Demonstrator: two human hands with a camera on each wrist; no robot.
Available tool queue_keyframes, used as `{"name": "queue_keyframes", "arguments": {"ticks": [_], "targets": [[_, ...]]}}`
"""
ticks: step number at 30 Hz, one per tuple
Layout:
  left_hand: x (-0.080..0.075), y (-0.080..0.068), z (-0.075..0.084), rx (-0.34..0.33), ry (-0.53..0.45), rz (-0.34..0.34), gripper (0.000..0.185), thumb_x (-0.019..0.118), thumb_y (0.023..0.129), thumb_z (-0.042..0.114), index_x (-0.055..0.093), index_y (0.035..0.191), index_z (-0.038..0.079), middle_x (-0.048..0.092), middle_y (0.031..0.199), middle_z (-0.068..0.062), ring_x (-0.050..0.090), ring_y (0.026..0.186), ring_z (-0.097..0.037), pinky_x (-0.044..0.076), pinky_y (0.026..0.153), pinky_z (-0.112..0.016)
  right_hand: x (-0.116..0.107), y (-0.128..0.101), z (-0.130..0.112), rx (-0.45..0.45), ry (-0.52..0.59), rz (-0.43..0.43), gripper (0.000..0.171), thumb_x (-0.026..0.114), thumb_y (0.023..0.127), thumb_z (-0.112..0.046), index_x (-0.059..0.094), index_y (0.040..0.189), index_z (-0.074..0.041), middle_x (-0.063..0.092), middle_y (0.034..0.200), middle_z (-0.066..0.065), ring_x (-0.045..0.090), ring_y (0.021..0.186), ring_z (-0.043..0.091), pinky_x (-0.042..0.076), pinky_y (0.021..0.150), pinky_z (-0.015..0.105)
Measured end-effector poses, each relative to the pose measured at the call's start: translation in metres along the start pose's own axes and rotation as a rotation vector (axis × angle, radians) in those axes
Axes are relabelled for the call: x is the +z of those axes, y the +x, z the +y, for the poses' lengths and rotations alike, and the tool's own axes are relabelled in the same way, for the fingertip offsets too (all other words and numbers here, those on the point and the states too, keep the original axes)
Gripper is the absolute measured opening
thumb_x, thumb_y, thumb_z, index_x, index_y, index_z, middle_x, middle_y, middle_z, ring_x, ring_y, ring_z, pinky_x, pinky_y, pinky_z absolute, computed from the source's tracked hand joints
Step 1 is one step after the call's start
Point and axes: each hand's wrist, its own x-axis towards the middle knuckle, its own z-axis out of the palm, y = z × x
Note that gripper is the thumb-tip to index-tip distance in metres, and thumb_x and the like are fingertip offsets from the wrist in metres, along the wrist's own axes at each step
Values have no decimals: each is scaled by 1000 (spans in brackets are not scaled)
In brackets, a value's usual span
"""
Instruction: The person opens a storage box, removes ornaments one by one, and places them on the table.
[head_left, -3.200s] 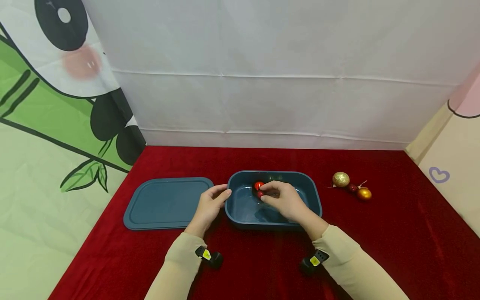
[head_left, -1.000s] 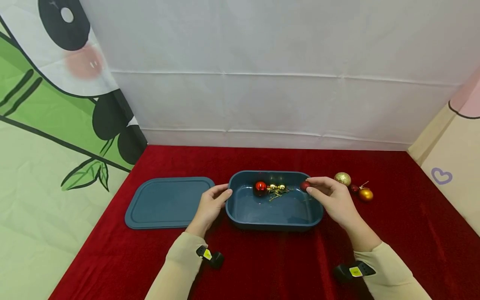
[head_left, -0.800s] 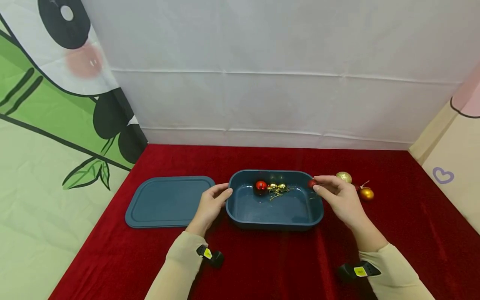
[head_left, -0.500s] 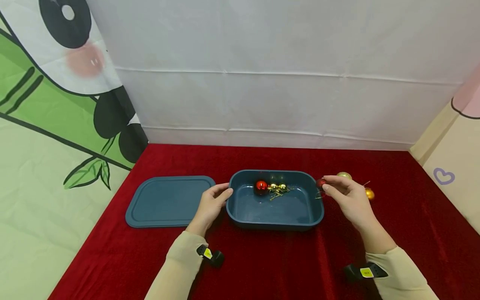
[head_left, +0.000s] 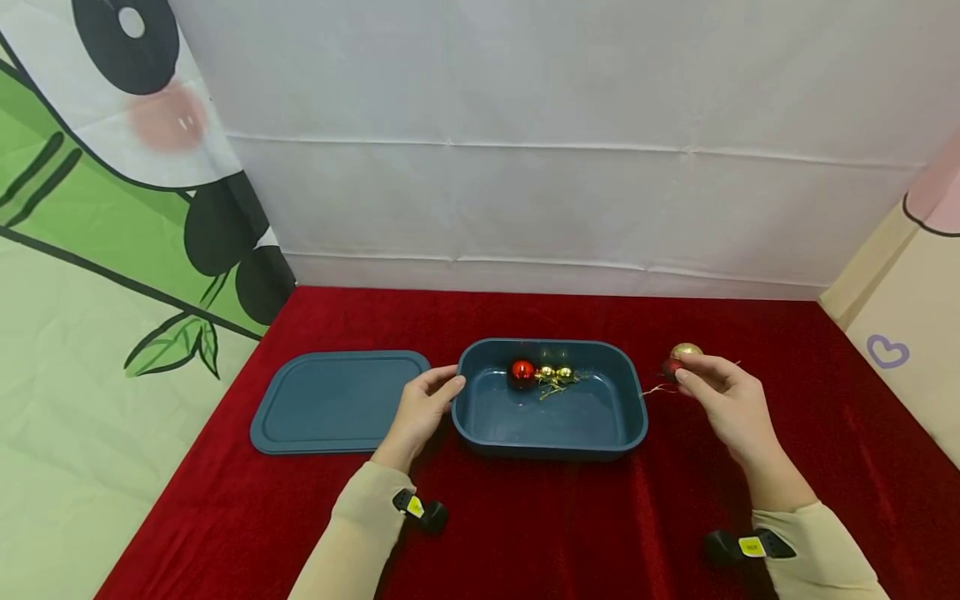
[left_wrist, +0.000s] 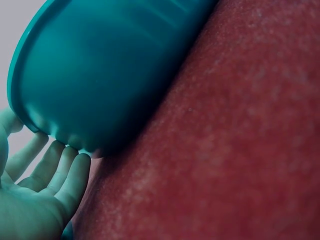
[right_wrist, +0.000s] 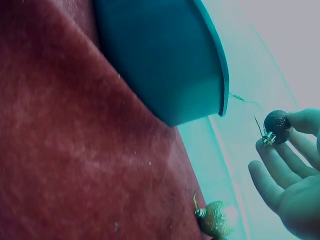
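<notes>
My right hand (head_left: 723,404) pinches a dark red Christmas ball (right_wrist: 277,126) between thumb and fingers, its gold cap and thin string hanging loose. It is held just right of the blue plastic box (head_left: 551,450), overlapping a glittery gold ball (head_left: 686,350) in the head view. My left hand (head_left: 420,408) holds the box's left end, thumb at the rim and fingertips against the outer wall (left_wrist: 90,85). Inside the box lie a shiny red ball (head_left: 522,372) and a small cluster of gold balls (head_left: 555,375) with gold strings.
A flat blue lid (head_left: 337,404) lies left of the box on the red tablecloth (head_left: 540,525). White fabric (head_left: 480,200) hangs behind the table. Other ornaments seen earlier at the right are hidden behind my right hand.
My right hand has come out of the box and carried the dark red ball rightward past its rim, toward the ornaments on the cloth. My left hand and the lid stay put.
</notes>
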Motion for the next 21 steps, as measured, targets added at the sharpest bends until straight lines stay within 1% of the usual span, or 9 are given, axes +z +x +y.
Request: {"name": "queue_keyframes", "arguments": {"ticks": [3, 7, 11, 17, 21], "targets": [[0, 0, -1, -5, 1, -3, 37, 63, 91, 23, 61, 125, 8, 61, 119, -11, 60, 97, -17, 52, 77, -25, -3, 0, 3, 27, 19, 23, 30, 66, 88, -10, 62, 114, 3, 65, 98, -15, 64, 83, 0, 53, 71, 13], [-1, 0, 0, 6, 6, 1, 38, 63, 91, 24, 61, 125, 7, 62, 117, -11, 60, 95, -14, 52, 76, -23, -6, 1, 9, 59, 32, 51, 22, 67, 87, -11, 65, 108, -5, 65, 94, -15, 64, 79, -1, 53, 69, 14], [-1, 0, 0, 16, 11, 5, 39, 63, 91, 25, 60, 125, 5, 62, 117, -12, 59, 95, -14, 50, 75, -21, -10, 3, 15, 93, 1, 80, 19, 67, 87, -12, 65, 106, -9, 64, 92, -16, 63, 79, -3, 53, 68, 14], [-1, 1, 1, -1, -8, -3, 41, 63, 92, 24, 58, 128, 5, 61, 119, -13, 58, 93, -11, 50, 75, -21, -17, 5, 23, 154, -65, 125, 25, 67, 88, -15, 63, 109, -5, 62, 89, -20, 64, 76, -4, 53, 66, 13], [0, 2, 0, -9, -19, -6, 41, 63, 92, 23, 58, 128, 4, 61, 119, -12, 57, 89, -6, 49, 74, -21, -21, 5, 27, 184, -144, 160, 30, 67, 88, -16, 62, 112, 0, 60, 87, -23, 62, 75, -6, 52, 66, 12]]}}
